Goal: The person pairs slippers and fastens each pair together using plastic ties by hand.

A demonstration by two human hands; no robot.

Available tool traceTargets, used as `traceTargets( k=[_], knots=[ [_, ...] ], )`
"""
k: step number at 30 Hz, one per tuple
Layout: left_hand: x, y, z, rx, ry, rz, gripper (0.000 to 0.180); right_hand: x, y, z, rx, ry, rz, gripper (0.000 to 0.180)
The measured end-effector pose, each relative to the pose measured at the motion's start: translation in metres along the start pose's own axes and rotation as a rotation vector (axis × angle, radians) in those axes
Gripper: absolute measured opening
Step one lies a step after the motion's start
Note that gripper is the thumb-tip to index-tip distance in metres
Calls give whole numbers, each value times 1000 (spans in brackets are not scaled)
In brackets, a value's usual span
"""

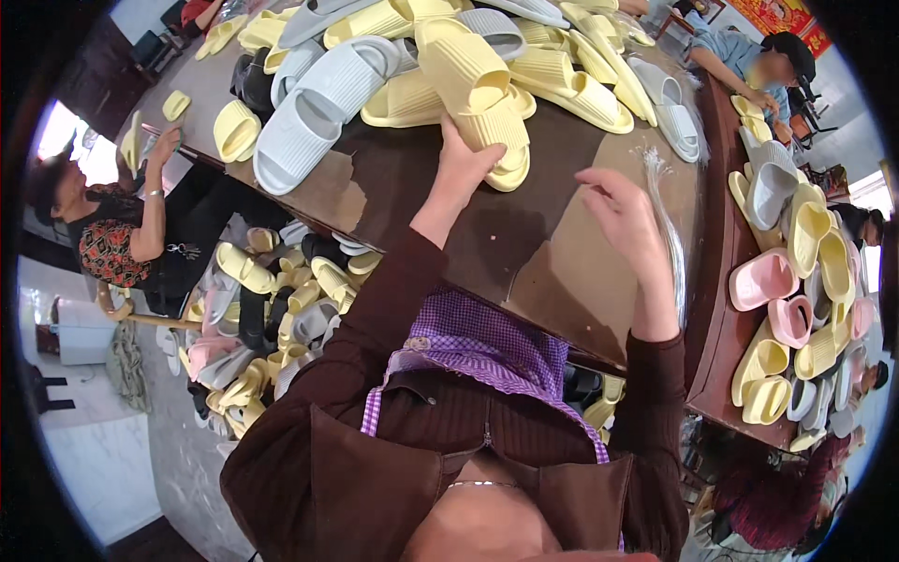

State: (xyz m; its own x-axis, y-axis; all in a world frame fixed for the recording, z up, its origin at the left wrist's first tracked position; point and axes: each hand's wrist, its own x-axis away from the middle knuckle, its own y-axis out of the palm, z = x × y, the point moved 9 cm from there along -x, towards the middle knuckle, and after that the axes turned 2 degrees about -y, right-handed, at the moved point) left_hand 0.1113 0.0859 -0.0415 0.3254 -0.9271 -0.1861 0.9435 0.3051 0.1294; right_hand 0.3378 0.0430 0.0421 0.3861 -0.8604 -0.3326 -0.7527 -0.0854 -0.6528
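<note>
Where the left hand point(461, 167) is working: it is grasping a yellow ribbed slipper point(492, 131) at its near end, the thumb lying across the strap.
Yellow slipper: it is hanging above the near edge of the heap, pointing toward the wearer, with another yellow edge showing just under it; I cannot tell whether that is also being gripped.
Right hand point(618, 211): it is hovering over the tabletop, fingers loosely curling, released and gripping nothing.
White strings point(672, 248): they are lying beside the right hand, trailing along the table.
Brown tabletop point(492, 229): it is bearing the heap of yellow and grey slippers along its far side.
Grey slipper point(298, 142): it is resting left of the left hand.
Side table point(714, 337): it is carrying yellow, grey and pink slippers at the right.
Blue-shirted person point(730, 58): they are leaning over that table's far end.
</note>
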Motion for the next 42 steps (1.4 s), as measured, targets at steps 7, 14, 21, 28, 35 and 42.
traceTargets(
  k=[7, 14, 21, 28, 35, 42],
  knots=[
    [29, 19, 27, 301, -138, -636, 77, -9, -39, 27, -308, 112, 357, 23],
    [75, 27, 10, 167, -386, -913, 82, 15, -33, 96, -702, 368, 431, 25],
    [90, 1, 6, 359, -384, -638, 71, 53, -20, 144, -766, 568, 634, 22],
    [78, -24, 8, 404, -306, -369, 48, 59, -18, 131, -738, 568, 706, 20],
    [68, -51, 44, 198, -156, -200, 30, 60, -17, 93, -814, 414, 761, 18],
    [53, -96, 86, 93, 92, 13, 26, 94, -68, 112, -701, 314, 1162, 18]
  ],
)
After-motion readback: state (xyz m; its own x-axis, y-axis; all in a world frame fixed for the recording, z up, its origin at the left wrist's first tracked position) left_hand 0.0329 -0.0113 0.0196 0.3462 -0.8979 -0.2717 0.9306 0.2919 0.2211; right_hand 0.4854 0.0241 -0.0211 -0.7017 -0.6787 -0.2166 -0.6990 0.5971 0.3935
